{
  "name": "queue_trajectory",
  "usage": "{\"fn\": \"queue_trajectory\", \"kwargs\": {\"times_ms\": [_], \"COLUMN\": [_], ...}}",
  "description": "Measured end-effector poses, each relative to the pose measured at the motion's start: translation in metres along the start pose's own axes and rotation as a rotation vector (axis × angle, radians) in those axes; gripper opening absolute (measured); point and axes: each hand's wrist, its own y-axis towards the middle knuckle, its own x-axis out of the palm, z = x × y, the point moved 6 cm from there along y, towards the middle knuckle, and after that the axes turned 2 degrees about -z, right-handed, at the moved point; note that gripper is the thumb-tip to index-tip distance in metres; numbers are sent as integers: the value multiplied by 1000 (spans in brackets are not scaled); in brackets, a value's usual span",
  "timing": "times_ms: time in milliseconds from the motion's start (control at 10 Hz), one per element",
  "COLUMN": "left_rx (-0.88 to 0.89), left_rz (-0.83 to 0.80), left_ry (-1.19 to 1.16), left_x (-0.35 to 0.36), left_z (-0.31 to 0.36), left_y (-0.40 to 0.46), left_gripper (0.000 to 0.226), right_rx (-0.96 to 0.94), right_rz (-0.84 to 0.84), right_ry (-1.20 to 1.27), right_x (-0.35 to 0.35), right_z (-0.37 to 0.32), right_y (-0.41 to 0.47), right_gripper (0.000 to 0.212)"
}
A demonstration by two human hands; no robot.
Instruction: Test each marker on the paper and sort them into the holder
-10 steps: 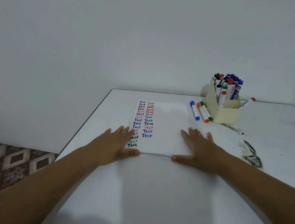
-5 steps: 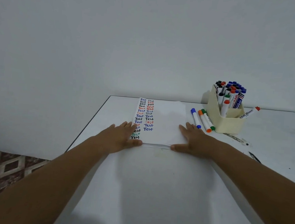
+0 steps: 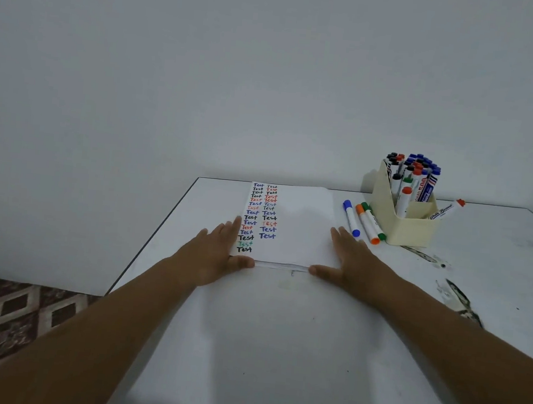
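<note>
- The left hand lay flat, fingers straight, on the near left corner of the paper, its thumb along the near edge; it gripped nothing.
- The right hand lay flat in the same way on the near right corner, fingers straight, thumb pointing left along the near edge.
- The paper looked like a thin stack of white sheets lying on the white tabletop, reaching to its far edge.
- Down the left part of the sheet ran two columns of the word "Test", written again and again in blue, black, red, orange and green.
- Just right of the paper lay three slim markers side by side: a blue-capped marker, an orange-capped marker and a green-capped marker.
- The green-capped one lay against the cream holder, which stood at the far right of the tabletop.
- The holder was packed with upright markers capped in black, blue, red and green; one label seemed to read "500".
- A red-capped marker leaned out at the holder's right side; its script label was too small to read.
- Dark ink smears marked the tabletop on the right.
</note>
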Motion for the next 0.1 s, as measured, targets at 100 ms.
{"fn": "queue_trajectory", "kwargs": {"times_ms": [100], "left_rx": [-41], "left_rz": [21], "left_ry": [-2], "left_x": [8], "left_z": [-9], "left_y": [-13], "left_gripper": [121], "right_rx": [7], "right_rz": [-8], "right_ry": [-5], "right_x": [11], "right_z": [5], "right_y": [-28], "right_gripper": [110]}}
